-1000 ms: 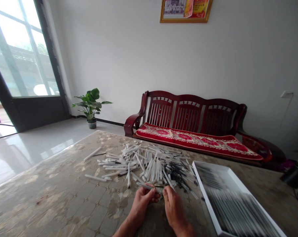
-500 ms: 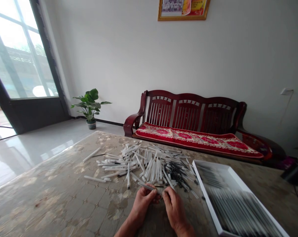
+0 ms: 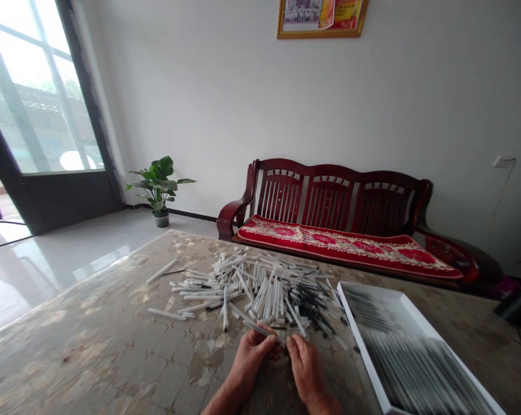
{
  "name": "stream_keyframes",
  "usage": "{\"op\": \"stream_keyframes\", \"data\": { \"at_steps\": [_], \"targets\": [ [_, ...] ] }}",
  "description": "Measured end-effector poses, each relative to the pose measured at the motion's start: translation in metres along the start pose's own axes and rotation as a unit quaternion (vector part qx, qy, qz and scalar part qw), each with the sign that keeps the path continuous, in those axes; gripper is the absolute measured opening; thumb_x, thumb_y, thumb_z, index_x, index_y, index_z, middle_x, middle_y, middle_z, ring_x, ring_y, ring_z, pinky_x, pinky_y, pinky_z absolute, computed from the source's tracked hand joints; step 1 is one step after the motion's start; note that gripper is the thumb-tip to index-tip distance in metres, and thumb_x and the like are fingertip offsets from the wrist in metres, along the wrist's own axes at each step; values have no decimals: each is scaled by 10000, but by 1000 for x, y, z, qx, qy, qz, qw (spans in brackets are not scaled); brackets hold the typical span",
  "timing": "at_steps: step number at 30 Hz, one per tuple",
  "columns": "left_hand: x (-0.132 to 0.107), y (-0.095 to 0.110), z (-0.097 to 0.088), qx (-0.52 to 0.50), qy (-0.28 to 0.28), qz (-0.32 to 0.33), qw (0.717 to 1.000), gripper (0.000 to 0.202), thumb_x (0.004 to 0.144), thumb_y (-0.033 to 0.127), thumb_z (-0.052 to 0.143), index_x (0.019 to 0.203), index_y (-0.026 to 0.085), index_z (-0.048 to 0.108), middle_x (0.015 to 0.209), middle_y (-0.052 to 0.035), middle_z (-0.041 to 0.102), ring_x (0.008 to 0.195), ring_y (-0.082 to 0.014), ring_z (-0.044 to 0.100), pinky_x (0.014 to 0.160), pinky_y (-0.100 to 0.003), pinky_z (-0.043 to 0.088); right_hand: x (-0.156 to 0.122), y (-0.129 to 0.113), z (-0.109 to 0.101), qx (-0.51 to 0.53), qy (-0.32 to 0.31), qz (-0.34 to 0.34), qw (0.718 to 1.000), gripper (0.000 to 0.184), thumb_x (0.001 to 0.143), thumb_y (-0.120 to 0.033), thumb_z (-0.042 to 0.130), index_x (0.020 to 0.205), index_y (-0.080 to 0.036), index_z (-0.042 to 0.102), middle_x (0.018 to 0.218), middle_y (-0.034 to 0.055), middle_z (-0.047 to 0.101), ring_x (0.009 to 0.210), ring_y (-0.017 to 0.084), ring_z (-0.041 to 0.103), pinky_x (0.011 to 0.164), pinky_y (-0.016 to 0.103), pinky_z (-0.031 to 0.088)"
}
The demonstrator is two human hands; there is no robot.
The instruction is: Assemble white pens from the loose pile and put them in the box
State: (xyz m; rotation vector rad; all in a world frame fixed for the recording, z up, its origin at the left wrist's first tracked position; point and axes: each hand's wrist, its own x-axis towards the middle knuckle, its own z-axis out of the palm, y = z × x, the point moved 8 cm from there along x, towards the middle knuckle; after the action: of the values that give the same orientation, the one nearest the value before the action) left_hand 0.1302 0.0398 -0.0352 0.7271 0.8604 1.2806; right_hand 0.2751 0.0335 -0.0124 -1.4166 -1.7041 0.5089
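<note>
My left hand [image 3: 250,351] and my right hand [image 3: 304,360] meet at the near edge of a pile of white pen barrels and black refills [image 3: 260,288] on the marble-patterned table [image 3: 91,351]. Both hands are closed in a pinch on one white pen [image 3: 264,331] held between them, its tip pointing left and away. The right fingers cover its near end. To the right lies a white tray [image 3: 405,314] filled with rows of assembled pens.
A dark red wooden sofa [image 3: 338,202] with a red cushion stands behind the table. A potted plant [image 3: 159,184] sits by the wall near the glass door [image 3: 31,115]. A dark pot [image 3: 520,305] is at the far right.
The hands have stayed at the pile's near edge, working the same pen; the fingers shifted slightly. The view has barely moved.
</note>
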Motion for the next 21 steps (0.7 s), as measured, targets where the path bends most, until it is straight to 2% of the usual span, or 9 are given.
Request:
{"op": "stream_keyframes", "data": {
  "at_steps": [5,10,16,21],
  "targets": [
    [1,-1,-1,-2,-2,3,1000,338,596,378,850,743,155,644,649,-24,700,600,-170,659,569,-262,520,-1,-5,0,21,-20,-20,999,404,935,-539,397,846,-225,634,755,37,698,687,185,654,611,246,435],
    [1,-2,2,14,-15,8,1000,340,610,389,840,735,151,631,627,-14,685,573,-158,645,550,-253,511,0,-1,1,-2,-14,4,1000,503,942,-567,333,652,-231,570,608,34,651,572,185,611,554,263,401],
    [1,-3,1,19,-16,12,1000,353,632,403,824,766,148,620,651,-18,696,594,-157,651,566,-257,519,-2,-7,1,28,-25,-17,999,404,932,-544,390,802,-225,602,715,26,678,660,178,637,609,245,440],
    [3,-5,2,18,-34,15,999,382,606,415,837,755,146,610,626,5,669,560,-144,635,540,-250,509,-3,4,5,-3,-19,15,1000,506,949,-561,302,675,-226,564,620,28,653,597,178,619,577,251,417]
  ]
}}
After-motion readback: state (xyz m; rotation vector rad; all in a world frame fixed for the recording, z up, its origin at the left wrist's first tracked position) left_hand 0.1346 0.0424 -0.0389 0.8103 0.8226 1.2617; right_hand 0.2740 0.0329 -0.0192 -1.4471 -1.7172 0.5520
